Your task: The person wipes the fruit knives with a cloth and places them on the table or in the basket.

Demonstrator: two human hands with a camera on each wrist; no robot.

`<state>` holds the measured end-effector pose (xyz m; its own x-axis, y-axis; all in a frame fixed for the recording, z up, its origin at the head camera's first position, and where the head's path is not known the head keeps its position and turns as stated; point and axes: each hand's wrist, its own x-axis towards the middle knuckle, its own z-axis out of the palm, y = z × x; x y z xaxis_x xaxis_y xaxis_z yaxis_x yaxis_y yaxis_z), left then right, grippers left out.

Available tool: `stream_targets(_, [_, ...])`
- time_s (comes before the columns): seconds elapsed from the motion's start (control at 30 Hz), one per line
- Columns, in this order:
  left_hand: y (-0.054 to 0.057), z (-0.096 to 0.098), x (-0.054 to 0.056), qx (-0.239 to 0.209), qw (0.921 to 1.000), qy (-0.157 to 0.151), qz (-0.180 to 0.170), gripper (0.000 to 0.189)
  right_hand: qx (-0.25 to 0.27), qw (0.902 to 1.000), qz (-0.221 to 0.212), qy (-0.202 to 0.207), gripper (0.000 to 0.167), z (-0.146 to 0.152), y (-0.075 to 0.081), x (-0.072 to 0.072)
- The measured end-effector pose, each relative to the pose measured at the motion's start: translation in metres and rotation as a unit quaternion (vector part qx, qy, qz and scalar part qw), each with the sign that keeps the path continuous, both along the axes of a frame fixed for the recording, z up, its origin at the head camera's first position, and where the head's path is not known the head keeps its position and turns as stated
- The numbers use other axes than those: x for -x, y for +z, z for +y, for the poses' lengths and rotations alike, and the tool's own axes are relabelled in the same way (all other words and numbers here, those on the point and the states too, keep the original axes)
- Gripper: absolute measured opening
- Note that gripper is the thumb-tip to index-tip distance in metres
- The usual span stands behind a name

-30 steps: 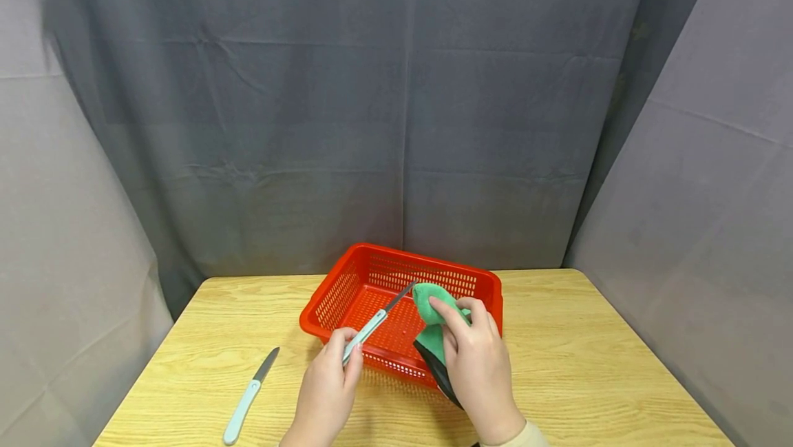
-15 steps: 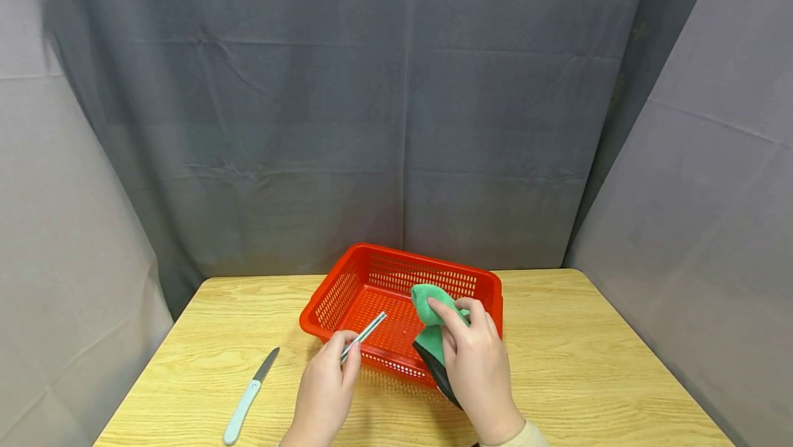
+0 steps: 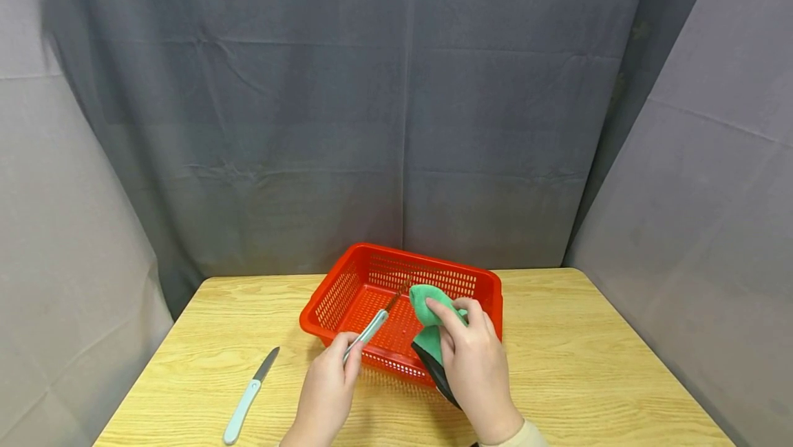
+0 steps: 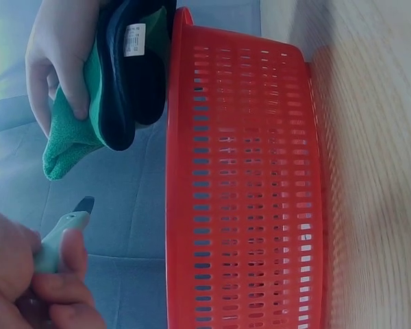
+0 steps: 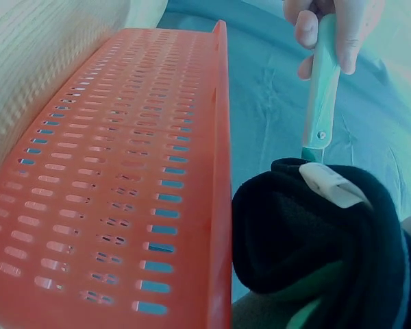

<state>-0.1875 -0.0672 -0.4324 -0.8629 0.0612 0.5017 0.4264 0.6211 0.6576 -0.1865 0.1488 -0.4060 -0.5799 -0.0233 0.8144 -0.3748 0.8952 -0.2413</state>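
My left hand (image 3: 325, 388) grips a small knife (image 3: 374, 326) by its pale mint handle, blade pointing away over the red basket. The dark blade is hard to make out against the red. My right hand (image 3: 480, 364) pinches a folded cloth (image 3: 427, 304), fuzzy green on one side and black on the other, just right of the blade tip. In the right wrist view a white tag (image 5: 334, 185) shows on the cloth (image 5: 274, 233), which hides most of the blade. A second knife (image 3: 243, 411) of the same kind lies on the table, left of my left hand.
The red perforated basket (image 3: 427, 259) stands on the wooden table (image 3: 595, 364) right beneath both hands. Grey cloth (image 3: 279, 123) hangs behind the table, and paler sheets (image 3: 694, 213) flank it.
The knife has rolled in my left hand: its handle turned from broadside to edge-on, then partly back. My right hand and the cloth have shifted very slightly left.
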Motion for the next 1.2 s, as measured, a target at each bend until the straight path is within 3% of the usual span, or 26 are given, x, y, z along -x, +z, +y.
stream_targets(0.5, [-0.0025, -0.0001, 0.0015, -0.040, 0.9981, -0.044, -0.017, 0.010, -0.004, 1.0000, -0.009, 0.002, 0.049, -0.0018, 0.0000, 0.0009])
stream_targets(0.73, [-0.0003, 0.0009, 0.0002, -0.041, 0.9978, -0.027, -0.044, 0.010, -0.007, 0.9999, -0.012, 0.001, 0.049, -0.0026, -0.0001, 0.0003])
stream_targets(1.2, [0.0016, 0.0002, -0.0010, -0.063, 0.9965, 0.004, -0.055, 0.012, -0.025, 0.9995, -0.018, 0.006, 0.053, -0.0033, 0.0005, -0.0029])
